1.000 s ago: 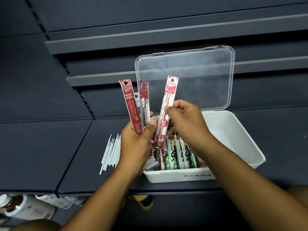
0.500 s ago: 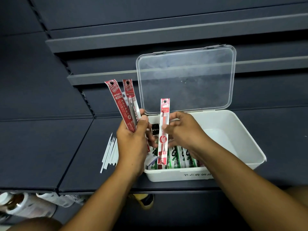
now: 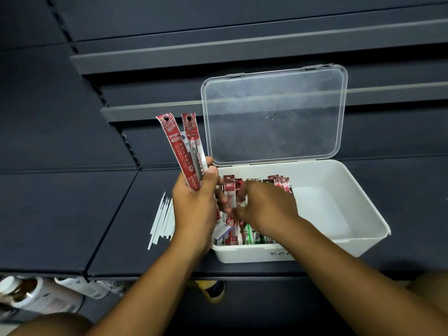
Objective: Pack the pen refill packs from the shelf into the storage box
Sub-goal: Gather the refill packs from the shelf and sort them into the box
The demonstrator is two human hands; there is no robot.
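Note:
A white storage box (image 3: 363, 214) stands on the dark shelf, its clear lid (image 3: 274, 115) hinged up at the back. Several red and green refill packs lie side by side in the box's left half (image 3: 252, 235). My left hand (image 3: 194, 204), just left of the box, grips two long red refill packs (image 3: 184, 151) that stick up and lean left. My right hand (image 3: 264, 204) reaches into the box and pinches a red-and-white refill pack (image 3: 229, 202), which lies flat among the others.
Several loose white refill tubes (image 3: 162, 219) lie on the shelf left of the box. The right half of the box holds nothing. Bottles (image 3: 36, 297) and a yellow-capped item (image 3: 211, 287) sit on the lower level beneath the shelf's front edge.
My right hand has lowered the red-and-white pack from upright above the box down flat among the packs inside. My left hand has shifted its two red packs slightly left.

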